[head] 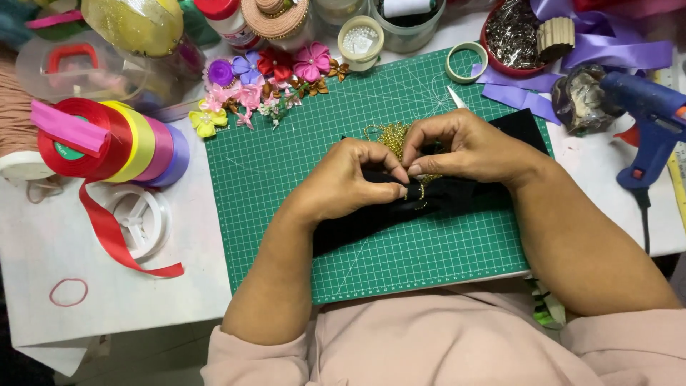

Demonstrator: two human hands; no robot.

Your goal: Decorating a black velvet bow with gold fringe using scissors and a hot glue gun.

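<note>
Black fabric bow (429, 200), a gathered strip of dark cloth, lies across the middle of the green gridded cutting mat (286, 179) on the white surface (71, 250). Both hands meet at its centre: the left hand (343, 186) pinches the gathered middle between thumb and fingers, and the right hand (464, 146) presses gold bead trim (389, 136) against the same spot, fingertips touching. The step in hand looks like binding the bow's centre with the trim; a next move would call for keeping the pinch tight while the trim is drawn round. Left of the mat sit stacked ribbon rolls in red, yellow, pink and purple (121, 143). Farther off lie small fabric flowers (271, 78), and at the right a blue glue gun (650, 114).
</note>
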